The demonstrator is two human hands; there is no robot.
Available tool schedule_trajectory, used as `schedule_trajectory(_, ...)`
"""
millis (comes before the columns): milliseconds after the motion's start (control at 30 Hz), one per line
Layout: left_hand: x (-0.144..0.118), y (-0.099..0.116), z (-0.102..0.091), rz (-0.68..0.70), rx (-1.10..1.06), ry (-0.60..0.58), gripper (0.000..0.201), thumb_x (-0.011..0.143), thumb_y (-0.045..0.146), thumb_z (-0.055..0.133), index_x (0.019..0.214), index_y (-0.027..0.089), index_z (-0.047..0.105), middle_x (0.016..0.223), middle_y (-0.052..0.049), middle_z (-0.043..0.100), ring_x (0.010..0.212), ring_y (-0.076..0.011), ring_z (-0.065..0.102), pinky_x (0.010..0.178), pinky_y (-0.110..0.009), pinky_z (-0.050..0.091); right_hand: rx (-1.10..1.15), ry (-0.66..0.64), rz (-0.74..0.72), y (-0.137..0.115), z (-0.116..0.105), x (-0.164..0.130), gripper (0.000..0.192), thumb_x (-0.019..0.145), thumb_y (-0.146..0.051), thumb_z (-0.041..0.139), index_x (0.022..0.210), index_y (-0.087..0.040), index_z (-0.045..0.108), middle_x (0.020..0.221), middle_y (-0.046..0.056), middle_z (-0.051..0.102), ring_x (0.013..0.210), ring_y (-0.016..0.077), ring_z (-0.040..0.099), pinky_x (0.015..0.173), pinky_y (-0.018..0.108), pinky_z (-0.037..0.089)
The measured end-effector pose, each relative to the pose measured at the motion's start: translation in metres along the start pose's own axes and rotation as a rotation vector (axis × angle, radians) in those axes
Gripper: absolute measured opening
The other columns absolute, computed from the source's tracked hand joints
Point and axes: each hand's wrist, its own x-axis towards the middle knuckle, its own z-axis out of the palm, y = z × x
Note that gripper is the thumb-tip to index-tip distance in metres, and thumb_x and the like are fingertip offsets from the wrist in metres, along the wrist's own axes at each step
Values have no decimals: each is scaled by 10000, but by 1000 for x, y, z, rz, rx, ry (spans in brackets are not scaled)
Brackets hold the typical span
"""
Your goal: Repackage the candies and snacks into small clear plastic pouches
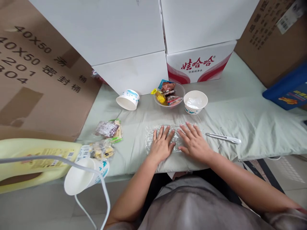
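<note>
Head view: a clear plastic sheet [168, 135] is being pressed flat on the table [251, 118] by both hands, left hand [162, 144] and right hand [194, 142], fingers spread, just in front of the snack bowl [169, 95].

Soft, even daylight keeps shadows faint, with mild glare on the white boxes [124, 28] at twelve o'clock, while wide-angle distortion bends and slightly blurs edges at three and nine o'clock.
</note>
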Motion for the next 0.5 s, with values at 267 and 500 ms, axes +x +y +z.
schedule_trajectory(267,-42,-61,-5,-405,36,130,605,920,458,475,1442,161,406,1540,-195,320,1439,-398,234,1115,-636,238,6,-100,15,8,20,-18,727,882,-572,542,1437,-117,429,1523,175,367,1437,422,186,1115,637,223)
schedule_trajectory(500,-82,-56,-21,17,-170,181,260,884,337,562,1098,212,641,1196,-111,633,1231,-273,537,1051,-441,452,224,0,-48,25,-8,-56,381,924,-376,561,1227,-153,615,1296,165,595,1257,302,507,1004,497,471)
